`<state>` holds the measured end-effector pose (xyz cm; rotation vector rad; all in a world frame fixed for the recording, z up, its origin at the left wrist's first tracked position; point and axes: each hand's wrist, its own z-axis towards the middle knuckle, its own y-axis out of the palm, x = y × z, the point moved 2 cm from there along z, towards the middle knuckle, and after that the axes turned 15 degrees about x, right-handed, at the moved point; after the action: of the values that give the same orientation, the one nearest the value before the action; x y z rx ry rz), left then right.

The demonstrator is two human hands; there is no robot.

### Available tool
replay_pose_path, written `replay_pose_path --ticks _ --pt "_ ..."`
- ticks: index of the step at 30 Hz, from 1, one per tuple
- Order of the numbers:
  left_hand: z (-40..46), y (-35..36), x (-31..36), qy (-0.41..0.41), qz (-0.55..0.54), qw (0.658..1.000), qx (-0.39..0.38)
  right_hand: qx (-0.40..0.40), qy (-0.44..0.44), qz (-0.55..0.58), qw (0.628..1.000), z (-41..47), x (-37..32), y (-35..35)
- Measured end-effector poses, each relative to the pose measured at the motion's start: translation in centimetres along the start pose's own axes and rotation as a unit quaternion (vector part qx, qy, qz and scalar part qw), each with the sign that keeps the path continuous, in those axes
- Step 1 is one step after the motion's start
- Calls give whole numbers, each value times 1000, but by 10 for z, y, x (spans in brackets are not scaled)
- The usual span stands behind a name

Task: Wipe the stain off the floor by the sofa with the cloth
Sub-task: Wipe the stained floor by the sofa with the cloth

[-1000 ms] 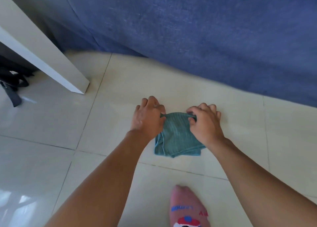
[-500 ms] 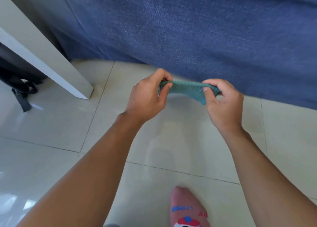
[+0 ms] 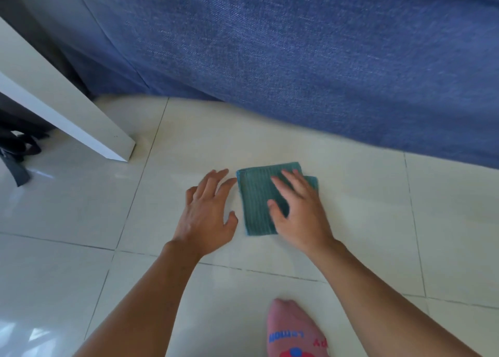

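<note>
A teal ribbed cloth (image 3: 256, 200), folded into a small rectangle, lies flat on the pale tiled floor (image 3: 364, 208) a short way in front of the blue sofa (image 3: 297, 59). My right hand (image 3: 299, 208) rests palm down on the cloth's right half, fingers spread. My left hand (image 3: 206, 216) lies flat on the tile just left of the cloth, fingers apart, its fingertips near the cloth's left edge. No stain shows on the tiles that I can see; the floor under the cloth is hidden.
A white table leg (image 3: 81, 124) slants down to the floor at the left. Dark straps and a bag (image 3: 16, 156) lie behind it. My foot in a pink sock (image 3: 294, 332) stands at the bottom, close behind my arms.
Both hands had lifted the cloth and held it stretched in the air. Now it lies folded on the floor, my right hand on top, and my left hand has let go.
</note>
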<state>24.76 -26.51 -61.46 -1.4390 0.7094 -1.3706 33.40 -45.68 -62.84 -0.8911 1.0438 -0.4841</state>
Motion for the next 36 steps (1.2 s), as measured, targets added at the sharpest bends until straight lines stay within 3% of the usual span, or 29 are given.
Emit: replay_pose_path --ticks 3,6,9,13,16,19,24,27,30,32,36 --pt "3 5 -9 -5 82 983 -165 -163 -84 -131 974 7 -18 33" --pt "1 10 -14 8 124 965 -230 -163 -101 -176 966 -7 -22 43" --pt "2 16 -14 -24 115 964 -237 -127 -28 -223 966 -25 7 24" --pt "5 21 -11 -31 107 959 -262 -85 161 -296 938 -36 76 -26" --pt "4 21 -9 -36 101 960 -259 -94 221 -301 923 -37 95 -40" --pt "3 20 -8 -35 101 960 -260 -77 214 -285 931 -23 68 -19" --pt "4 19 -13 -34 102 963 -247 -116 22 -213 970 -17 -18 32" --pt "4 19 -12 -28 105 963 -248 -126 -34 -136 982 -35 -32 36" --pt "7 15 -10 -32 92 967 -235 9 56 34 998 -30 -19 14" --pt "6 8 -7 -29 48 979 -195 133 115 36 984 -25 0 -3" --pt "-14 -2 9 -39 -5 998 -53 131 251 -63 957 -35 27 -21"
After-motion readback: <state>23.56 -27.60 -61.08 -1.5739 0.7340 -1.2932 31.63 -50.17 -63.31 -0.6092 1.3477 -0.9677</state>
